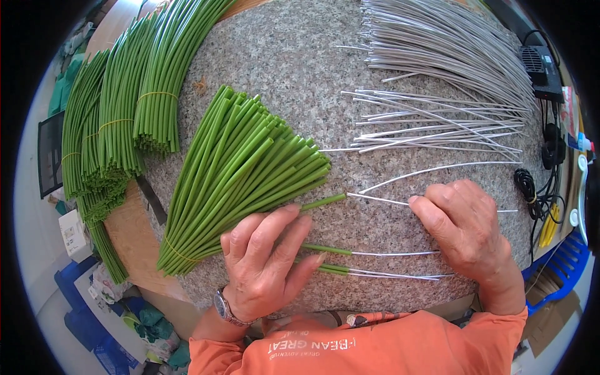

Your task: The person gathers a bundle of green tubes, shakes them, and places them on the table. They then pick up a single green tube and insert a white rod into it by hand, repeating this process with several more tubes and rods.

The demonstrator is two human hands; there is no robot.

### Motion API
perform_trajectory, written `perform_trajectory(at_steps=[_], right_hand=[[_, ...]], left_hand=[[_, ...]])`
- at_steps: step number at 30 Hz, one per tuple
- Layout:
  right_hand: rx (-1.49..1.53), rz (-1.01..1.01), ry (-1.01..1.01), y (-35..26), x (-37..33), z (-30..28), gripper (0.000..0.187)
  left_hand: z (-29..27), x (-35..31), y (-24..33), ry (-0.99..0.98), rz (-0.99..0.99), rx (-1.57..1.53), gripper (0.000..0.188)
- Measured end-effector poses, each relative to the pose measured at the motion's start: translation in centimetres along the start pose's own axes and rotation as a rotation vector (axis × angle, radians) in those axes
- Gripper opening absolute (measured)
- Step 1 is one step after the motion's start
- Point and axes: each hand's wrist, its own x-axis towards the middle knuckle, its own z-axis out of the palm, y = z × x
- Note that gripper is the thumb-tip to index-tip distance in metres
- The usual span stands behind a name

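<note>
My left hand [265,253] is curled over the near edge of a fanned bundle of green plastic tubes [244,162], its fingertips on a single green tube [325,201] that points right. In a pinch, my right hand [465,228] grips a thin white wire [381,199], whose far tip meets the open end of that tube. Below, two more green tubes [331,249] stick out from under my left hand with white wires in their ends. A yellow band [181,251] ties the fanned bundle at its lower left.
Banded green bundles [156,94] lie at the upper left of the speckled stone slab [300,69]. A thick pile of silvery wires [437,50] fills the upper right, with loose wires [431,122] below it. A black device [540,72] and a coiled cable [525,184] sit along the right edge.
</note>
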Motion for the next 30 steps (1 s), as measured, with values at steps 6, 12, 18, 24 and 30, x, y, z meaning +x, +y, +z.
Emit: perform_trajectory(at_steps=[6,12,18,24,30], right_hand=[[0.022,0.003,0.001,0.0,-0.1,0.0,0.031],[0.065,0.025,-0.005,-0.3,0.0,0.0,0.034],[-0.011,-0.044,-0.010,-0.3,0.4,-0.3,0.031],[-0.031,-0.154,0.046,-1.3,1.5,0.9,0.025],[0.062,-0.161,0.041,-3.6,2.8,2.8,0.016]], left_hand=[[0.0,0.0,0.0,-0.003,-0.006,-0.007,0.052],[0.3,0.3,-0.2,0.042,0.020,0.014,0.050],[0.2,0.3,-0.2,0.052,0.023,0.012,0.049],[0.3,0.1,-0.4,0.072,0.058,-0.038,0.044],[0.0,-0.2,-0.3,0.054,0.113,-0.114,0.042]])
